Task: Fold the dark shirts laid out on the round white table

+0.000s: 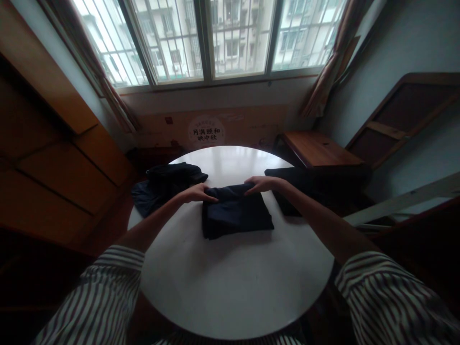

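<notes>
Round white worktop [230, 292] stands under a bright glass window [204, 40]. Our left hand [197, 193] and right hand [264, 184] hold the top edge of a folded dark blue cloth [233, 215].

We see a dim room lit mainly by daylight from the wide barred window [208, 40] ahead, its panes blown out almost to white. That light lays a pale glare across the far side of the round white table [230, 292], while the near side turns greyer. The brown wooden cabinet [61, 158] on the left falls into deep shadow, and the dark folded cloth [235, 215] loses its detail. We find strong fisheye bending toward the edges and soft, grainy detail throughout.
</notes>
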### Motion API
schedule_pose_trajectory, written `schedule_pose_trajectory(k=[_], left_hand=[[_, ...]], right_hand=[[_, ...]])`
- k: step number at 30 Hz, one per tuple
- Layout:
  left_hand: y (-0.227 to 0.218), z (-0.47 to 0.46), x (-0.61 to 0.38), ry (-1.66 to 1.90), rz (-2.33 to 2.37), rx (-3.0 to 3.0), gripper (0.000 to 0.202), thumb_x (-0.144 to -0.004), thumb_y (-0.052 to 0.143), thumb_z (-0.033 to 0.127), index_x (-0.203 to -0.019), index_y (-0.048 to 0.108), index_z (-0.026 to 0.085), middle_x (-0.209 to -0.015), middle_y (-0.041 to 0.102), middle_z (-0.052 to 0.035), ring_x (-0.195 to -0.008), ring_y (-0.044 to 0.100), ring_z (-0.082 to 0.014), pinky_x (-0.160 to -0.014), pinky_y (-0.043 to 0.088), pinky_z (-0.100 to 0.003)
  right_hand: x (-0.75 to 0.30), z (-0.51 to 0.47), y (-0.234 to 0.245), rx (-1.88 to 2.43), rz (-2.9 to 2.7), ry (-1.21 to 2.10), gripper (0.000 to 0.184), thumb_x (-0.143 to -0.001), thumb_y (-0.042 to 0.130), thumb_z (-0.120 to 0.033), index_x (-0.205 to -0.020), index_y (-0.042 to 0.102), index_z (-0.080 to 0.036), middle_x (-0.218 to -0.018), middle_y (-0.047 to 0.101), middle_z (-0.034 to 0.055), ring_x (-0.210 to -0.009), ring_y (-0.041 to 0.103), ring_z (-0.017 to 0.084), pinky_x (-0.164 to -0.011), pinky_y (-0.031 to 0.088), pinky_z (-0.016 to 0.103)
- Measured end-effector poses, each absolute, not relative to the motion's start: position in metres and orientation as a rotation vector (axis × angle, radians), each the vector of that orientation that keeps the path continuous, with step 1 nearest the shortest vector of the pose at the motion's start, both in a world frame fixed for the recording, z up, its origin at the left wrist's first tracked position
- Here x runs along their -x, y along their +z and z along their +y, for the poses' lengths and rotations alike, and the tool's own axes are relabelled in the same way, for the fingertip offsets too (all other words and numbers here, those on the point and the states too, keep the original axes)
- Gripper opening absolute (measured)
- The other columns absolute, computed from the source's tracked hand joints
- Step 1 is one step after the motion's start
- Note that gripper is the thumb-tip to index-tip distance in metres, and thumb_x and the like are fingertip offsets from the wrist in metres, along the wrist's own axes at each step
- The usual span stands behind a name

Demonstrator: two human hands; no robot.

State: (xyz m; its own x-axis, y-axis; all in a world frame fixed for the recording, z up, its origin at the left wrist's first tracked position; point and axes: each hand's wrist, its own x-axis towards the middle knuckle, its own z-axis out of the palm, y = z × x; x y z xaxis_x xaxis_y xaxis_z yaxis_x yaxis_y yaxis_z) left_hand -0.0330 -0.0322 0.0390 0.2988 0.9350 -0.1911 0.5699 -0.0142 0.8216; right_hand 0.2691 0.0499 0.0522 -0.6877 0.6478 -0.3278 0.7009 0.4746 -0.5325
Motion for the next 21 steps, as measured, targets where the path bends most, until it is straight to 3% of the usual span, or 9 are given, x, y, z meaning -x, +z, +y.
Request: schedule_pose_trajectory(k=[4,6,8,10,13,17,21], left_hand=[[0.081,-0.045,0.031,0.677,1.413,-2.12,0.028,-0.074,0.076,0.037,-0.087,0.067,0.013,-0.073,0.066,-0.001,-0.068,0.061,-0.0155,-0.063,0.048,-0.024],[0.103,-0.055,0.03,0.899,1.498,-2.425,0.022,-0.083,0.068,0.031,-0.099,0.066,0.016,-0.081,0.069,-0.0025,-0.075,0.065,-0.0167,-0.072,0.052,-0.027],[0.111,-0.067,0.028,1.052,1.433,-2.729,0.026,-0.09,0.058,0.021,-0.116,0.063,0.018,-0.102,0.072,-0.0063,-0.095,0.068,-0.0202,-0.086,0.054,-0.034],[0.098,-0.081,0.027,1.086,1.23,-3.002,0.037,-0.093,0.048,0.011,-0.129,0.057,0.018,-0.122,0.068,-0.0088,-0.117,0.062,-0.0223,-0.099,0.051,-0.039],[0.048,-0.107,0.027,0.922,0.974,-3.31,0.04,-0.096,0.043,0.006,-0.133,0.055,0.016,-0.128,0.065,-0.0103,-0.128,0.055,-0.0242,-0.105,0.05,-0.042],[-0.004,-0.151,0.028,0.536,0.826,-3.388,0.037,-0.097,0.046,0.012,-0.133,0.056,0.012,-0.129,0.065,-0.0139,-0.126,0.057,-0.0279,-0.102,0.052,-0.043],[0.009,-0.172,0.024,0.461,0.815,-3.132,0.048,-0.097,0.052,0.045,-0.127,0.06,0.007,-0.126,0.065,-0.0197,-0.119,0.06,-0.031,-0.096,0.055,-0.044]], right_hand=[[-0.287,0.019,0.084,-1.171,3.104,-0.914,0.048,-0.085,0.065,-0.042,-0.124,0.062,-0.015,-0.095,0.073,0.0059,-0.082,0.067,0.02,-0.072,0.051,0.028],[-0.295,-0.001,0.096,-1.104,3.428,-0.637,0.042,-0.092,0.059,-0.034,-0.131,0.06,-0.019,-0.107,0.073,0.0068,-0.094,0.069,0.023,-0.084,0.053,0.033],[-0.302,-0.018,0.096,-0.959,3.648,-0.332,0.041,-0.095,0.052,-0.022,-0.136,0.058,-0.023,-0.127,0.067,0.0071,-0.114,0.064,0.024,-0.099,0.05,0.039],[-0.308,-0.033,0.082,-0.793,3.691,-0.096,0.05,-0.094,0.046,-0.008,-0.139,0.055,-0.026,-0.142,0.057,0.0067,-0.13,0.054,0.024,-0.107,0.045,0.044],[-0.317,-0.054,0.041,-0.592,3.539,0.088,0.057,-0.09,0.045,0.001,-0.14,0.054,-0.025,-0.145,0.054,0.0077,-0.138,0.045,0.024,-0.112,0.041,0.049],[-0.331,-0.089,0.0,-0.425,3.352,-0.002,0.057,-0.088,0.053,-0.003,-0.142,0.053,-0.021,-0.143,0.056,0.0104,-0.137,0.046,0.025,-0.113,0.04,0.048],[-0.337,-0.11,0.012,-0.505,3.302,-0.251,0.05,-0.092,0.06,-0.028,-0.141,0.053,-0.021,-0.144,0.055,0.0104,-0.138,0.044,0.028,-0.115,0.033,0.054]])
